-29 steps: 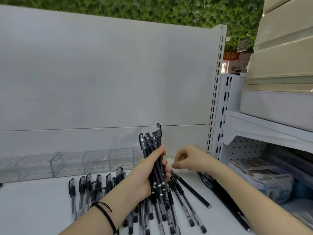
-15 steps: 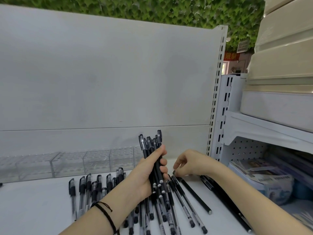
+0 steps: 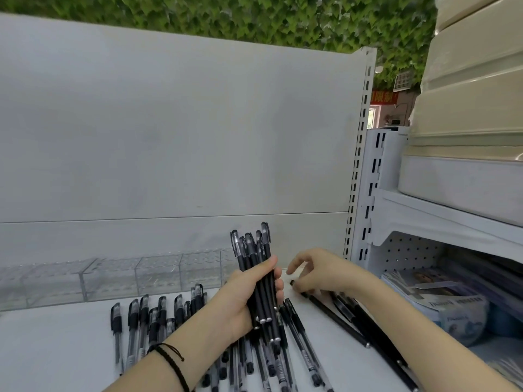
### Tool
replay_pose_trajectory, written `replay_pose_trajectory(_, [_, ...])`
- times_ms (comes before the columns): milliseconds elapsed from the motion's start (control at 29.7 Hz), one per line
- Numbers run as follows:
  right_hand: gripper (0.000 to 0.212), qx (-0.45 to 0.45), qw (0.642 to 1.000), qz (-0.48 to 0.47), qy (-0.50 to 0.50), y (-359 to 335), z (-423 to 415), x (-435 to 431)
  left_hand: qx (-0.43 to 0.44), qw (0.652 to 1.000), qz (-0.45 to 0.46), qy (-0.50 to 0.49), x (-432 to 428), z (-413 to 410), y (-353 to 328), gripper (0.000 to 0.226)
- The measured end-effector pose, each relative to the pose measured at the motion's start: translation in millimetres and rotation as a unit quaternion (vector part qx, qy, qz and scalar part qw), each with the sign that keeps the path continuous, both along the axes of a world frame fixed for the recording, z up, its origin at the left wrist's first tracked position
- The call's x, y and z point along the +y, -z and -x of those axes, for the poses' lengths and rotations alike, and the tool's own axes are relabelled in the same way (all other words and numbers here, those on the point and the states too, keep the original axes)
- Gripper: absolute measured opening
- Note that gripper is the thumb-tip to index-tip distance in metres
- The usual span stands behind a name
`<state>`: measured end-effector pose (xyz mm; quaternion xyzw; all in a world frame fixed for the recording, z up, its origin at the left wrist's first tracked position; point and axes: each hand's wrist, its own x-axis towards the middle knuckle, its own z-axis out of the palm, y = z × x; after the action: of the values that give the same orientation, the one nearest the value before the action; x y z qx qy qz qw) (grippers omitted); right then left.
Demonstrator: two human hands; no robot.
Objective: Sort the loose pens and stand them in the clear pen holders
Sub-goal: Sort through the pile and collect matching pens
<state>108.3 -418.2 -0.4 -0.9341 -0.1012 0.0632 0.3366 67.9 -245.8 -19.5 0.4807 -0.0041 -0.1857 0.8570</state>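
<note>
Pen holders of clear plastic point(image 3: 113, 281), boxy and dotted with rows of small holes, are standing in a row along the back left of the white shelf surface point(image 3: 56, 357), against a plain grey back panel point(image 3: 169, 137). In front of them, loose pens point(image 3: 133, 312) with see-through barrels and glossy black caps are lying side by side, fanning out toward the middle. A thin black cord bracelet point(image 3: 169, 360) is circling the left wrist. The left hand point(image 3: 243, 301) is gripping a bundle of black pens point(image 3: 254, 267) upright above the pile, fingers wrapped tightly round the matte barrels, capped ends sticking up. Just beside it, the right hand point(image 3: 319, 273) is reaching down, index finger lifted, the other fingers bending over the end of a slim matte black pen point(image 3: 336, 321) that is lying slantwise on the shelf; whether they are pinching it I cannot tell. Further right, a white slotted metal upright point(image 3: 362, 165) is rising, with stacked beige plastic bins point(image 3: 467, 108) sitting on a shelf and glossy printed booklets point(image 3: 435, 290) lying beneath.
</note>
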Motion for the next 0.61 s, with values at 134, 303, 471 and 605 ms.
replay_pose_trajectory(134, [0.019,0.023,0.986,-0.165,0.01,-9.9,1.9,-3.4,0.004,1.0,-0.017,-0.019,0.0,-1.6,0.9,0.02])
replay_pose_trajectory(303, [0.018,0.095,0.9,-0.423,-0.044,-17.7,1.2,-3.1,0.009,1.0,-0.014,-0.012,-2.0,2.8,-3.2,0.015])
replay_pose_trajectory(471, [0.021,0.08,0.879,-0.468,-0.043,-16.9,0.5,-3.6,-0.012,0.999,-0.028,0.037,-3.6,4.5,-3.2,0.035])
replay_pose_trajectory(605, [0.026,0.057,0.891,-0.448,-0.042,-16.0,1.3,-2.3,-0.018,0.998,-0.033,0.047,-5.9,5.6,-1.1,0.041])
